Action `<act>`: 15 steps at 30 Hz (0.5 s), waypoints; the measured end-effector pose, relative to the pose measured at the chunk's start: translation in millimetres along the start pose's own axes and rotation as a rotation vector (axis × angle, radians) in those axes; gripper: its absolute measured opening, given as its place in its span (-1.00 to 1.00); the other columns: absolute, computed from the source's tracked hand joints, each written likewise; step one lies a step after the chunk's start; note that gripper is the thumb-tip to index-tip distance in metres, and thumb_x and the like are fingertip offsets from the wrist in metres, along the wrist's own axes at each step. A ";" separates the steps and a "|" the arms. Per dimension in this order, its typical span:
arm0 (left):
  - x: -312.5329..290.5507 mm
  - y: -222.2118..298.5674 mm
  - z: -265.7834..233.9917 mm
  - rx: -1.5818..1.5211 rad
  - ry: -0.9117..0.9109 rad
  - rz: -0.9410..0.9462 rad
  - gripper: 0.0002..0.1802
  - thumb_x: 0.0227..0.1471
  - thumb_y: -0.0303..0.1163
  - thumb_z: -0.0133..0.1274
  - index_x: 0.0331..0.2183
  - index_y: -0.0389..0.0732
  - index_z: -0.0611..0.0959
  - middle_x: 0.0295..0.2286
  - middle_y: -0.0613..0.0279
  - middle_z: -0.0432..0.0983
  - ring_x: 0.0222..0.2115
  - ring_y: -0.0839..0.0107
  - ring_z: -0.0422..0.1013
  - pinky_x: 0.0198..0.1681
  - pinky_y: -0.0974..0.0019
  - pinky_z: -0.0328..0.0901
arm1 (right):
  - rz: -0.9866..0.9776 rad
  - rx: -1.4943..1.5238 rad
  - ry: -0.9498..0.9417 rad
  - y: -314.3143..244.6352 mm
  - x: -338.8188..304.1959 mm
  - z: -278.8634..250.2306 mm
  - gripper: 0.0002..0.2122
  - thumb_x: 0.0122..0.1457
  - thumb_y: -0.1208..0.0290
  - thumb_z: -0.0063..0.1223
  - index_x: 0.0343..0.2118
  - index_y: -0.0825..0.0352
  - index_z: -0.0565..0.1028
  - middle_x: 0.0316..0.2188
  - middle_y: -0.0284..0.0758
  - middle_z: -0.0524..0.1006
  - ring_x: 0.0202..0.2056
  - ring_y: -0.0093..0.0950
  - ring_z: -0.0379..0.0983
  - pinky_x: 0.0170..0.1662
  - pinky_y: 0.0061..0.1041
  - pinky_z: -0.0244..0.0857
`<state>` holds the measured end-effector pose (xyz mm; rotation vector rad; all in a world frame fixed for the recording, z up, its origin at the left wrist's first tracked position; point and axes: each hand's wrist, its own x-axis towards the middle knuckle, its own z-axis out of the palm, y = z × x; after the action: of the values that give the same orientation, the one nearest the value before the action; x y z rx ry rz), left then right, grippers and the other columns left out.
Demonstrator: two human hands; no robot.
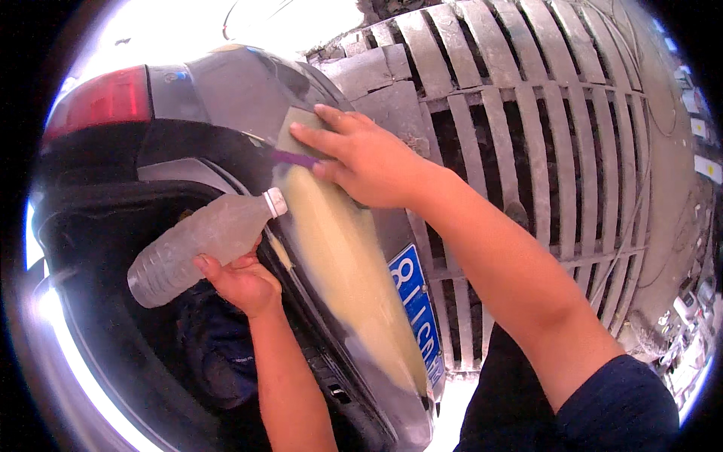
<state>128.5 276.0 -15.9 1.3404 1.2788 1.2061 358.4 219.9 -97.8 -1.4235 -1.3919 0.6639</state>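
My left hand (245, 282) grips a cloudy plastic bottle (199, 245) from below. The bottle is tilted, its white cap (276, 202) pointing up and right, close to the car's rear bumper (241, 87). Under the fingers of my right hand (369, 158) is a sanding block (295, 134) with a grey-green sheet and a purple edge, pressed against the bumper. It touches the upper end of a long pale-yellow filler patch (339, 271), which runs down toward me. My palm hides part of the block.
Left of the bottle the car's trunk (98, 301) gapes, with a dark cloth bag (218, 346) inside. A red tail light (102, 105) sits at the upper left. A blue license plate (414, 301) is beside the patch. Slatted floor grating (550, 135) spreads to the right.
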 end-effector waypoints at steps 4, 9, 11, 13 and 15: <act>-1.8 1.7 -5.1 0.027 0.071 0.016 -0.21 0.18 0.27 -0.14 0.18 -0.16 0.33 0.07 0.11 0.41 0.02 0.18 0.42 -0.08 0.17 0.43 | -0.057 0.023 -0.087 -7.2 -59.4 1.2 -0.48 0.15 0.36 0.13 0.22 0.14 0.37 0.29 0.09 0.17 0.18 0.10 0.23 0.25 -0.09 0.14; -3.7 -4.5 -3.5 0.034 0.056 0.020 -0.23 0.20 0.25 -0.15 0.17 -0.18 0.33 0.08 0.09 0.39 0.04 0.16 0.41 -0.06 0.15 0.42 | -0.188 -0.012 -0.032 17.8 1.8 -11.8 -0.49 0.14 0.37 0.12 0.20 0.18 0.38 0.29 0.04 0.20 0.19 0.06 0.24 0.25 -0.11 0.13; -2.3 -9.4 -7.8 0.020 0.069 0.031 -0.23 0.21 0.24 -0.16 0.17 -0.19 0.33 0.09 0.09 0.39 0.05 0.15 0.40 -0.05 0.13 0.42 | -0.232 -0.039 -0.047 19.7 21.8 -13.8 -0.50 0.14 0.37 0.12 0.19 0.20 0.37 0.28 0.02 0.21 0.17 0.04 0.26 0.23 -0.11 0.15; -3.6 -12.4 -8.3 0.002 0.094 0.031 -0.23 0.20 0.24 -0.15 0.17 -0.19 0.33 0.08 0.09 0.39 0.04 0.14 0.40 -0.04 0.10 0.42 | -0.268 -0.074 -0.048 22.5 17.5 -10.2 -0.49 0.13 0.37 0.13 0.19 0.21 0.37 0.28 0.00 0.22 0.15 0.05 0.27 0.21 -0.11 0.17; 0.3 -6.5 -16.7 0.018 0.118 0.045 -0.22 0.20 0.24 -0.14 0.17 -0.20 0.33 0.08 0.09 0.39 0.04 0.13 0.40 -0.03 0.07 0.41 | -0.248 0.003 -0.117 9.2 -13.5 -8.3 -0.48 0.11 0.39 0.14 0.19 0.20 0.38 0.29 -0.03 0.22 0.13 0.05 0.28 0.20 -0.11 0.18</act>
<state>111.1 276.4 -20.3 1.3336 1.3514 1.3249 367.1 206.3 -106.5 -1.1993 -1.6270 0.5943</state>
